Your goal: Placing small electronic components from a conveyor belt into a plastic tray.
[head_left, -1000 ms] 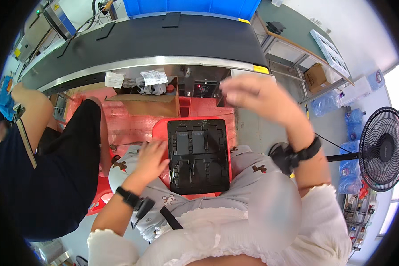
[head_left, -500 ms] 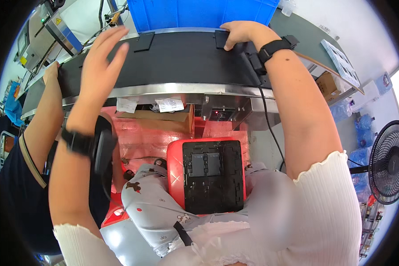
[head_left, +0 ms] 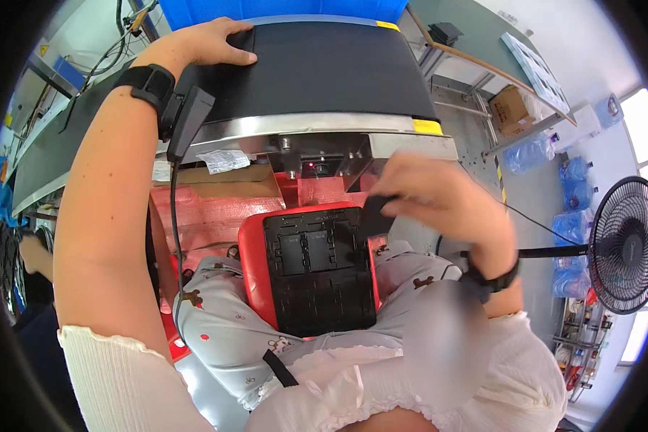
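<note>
My right hand [head_left: 435,198], blurred by motion, pinches a small flat black plate [head_left: 378,216] over the right edge of a black moulded tray [head_left: 324,306]. Two similar dark plates, a left one [head_left: 291,253] and a right one [head_left: 321,248], lie side by side in the tray's upper part. Under the tray is a red stool [head_left: 252,270] between my knees. My left hand [head_left: 219,43] reaches to the far side of the black conveyor belt [head_left: 324,72]. Its thumb and fingers grip the edges of another thin black plate, mostly hidden beneath the hand.
Behind the belt stands a blue crate [head_left: 288,9]. A metal rail [head_left: 302,124] runs along the belt's near edge. A black cable [head_left: 174,252] hangs from my left wrist. On the right are a fan [head_left: 630,245] and a green-topped table [head_left: 468,36]. Another person's hand [head_left: 36,255] shows at far left.
My right hand has come from the belt down to the tray, carrying a black plate. My left hand has moved forward onto a plate on the belt. The view has shifted right.
</note>
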Demonstrator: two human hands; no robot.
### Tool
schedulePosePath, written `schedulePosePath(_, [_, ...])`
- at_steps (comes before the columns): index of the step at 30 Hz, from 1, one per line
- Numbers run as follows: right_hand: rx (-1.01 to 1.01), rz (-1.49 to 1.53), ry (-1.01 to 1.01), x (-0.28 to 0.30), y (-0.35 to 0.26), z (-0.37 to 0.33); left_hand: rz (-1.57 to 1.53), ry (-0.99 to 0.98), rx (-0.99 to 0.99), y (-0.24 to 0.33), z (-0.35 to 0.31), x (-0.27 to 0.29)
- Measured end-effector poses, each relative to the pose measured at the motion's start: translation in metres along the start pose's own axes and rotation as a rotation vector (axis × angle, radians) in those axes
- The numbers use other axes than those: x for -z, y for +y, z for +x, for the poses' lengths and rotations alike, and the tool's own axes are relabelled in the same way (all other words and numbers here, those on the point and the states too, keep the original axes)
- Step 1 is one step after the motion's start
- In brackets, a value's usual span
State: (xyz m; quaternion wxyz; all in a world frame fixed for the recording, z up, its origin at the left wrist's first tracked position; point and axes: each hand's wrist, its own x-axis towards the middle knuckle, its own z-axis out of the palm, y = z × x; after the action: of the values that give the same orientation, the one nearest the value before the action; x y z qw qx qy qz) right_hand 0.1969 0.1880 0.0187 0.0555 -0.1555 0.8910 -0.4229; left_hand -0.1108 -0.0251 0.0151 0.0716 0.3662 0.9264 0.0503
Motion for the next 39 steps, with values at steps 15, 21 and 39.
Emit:
schedulePosePath(15, [-0.122, -0.550, 0.046, -0.203, 0.141, -0.071, -0.324, 0.120, -0.366, 0.132, -0.206, -0.078])
schedulePosePath(21, [-0.097, -0.610, 0.057, -0.222, 0.137, -0.085, -0.319, -0.040, -0.292, 0.139, -0.299, -0.229])
schedulePosePath(39, [0.021, -0.258, 0.304, -0.094, 0.050, -0.046, -0.437, -0.045, -0.284, 0.134, -0.305, -0.277])
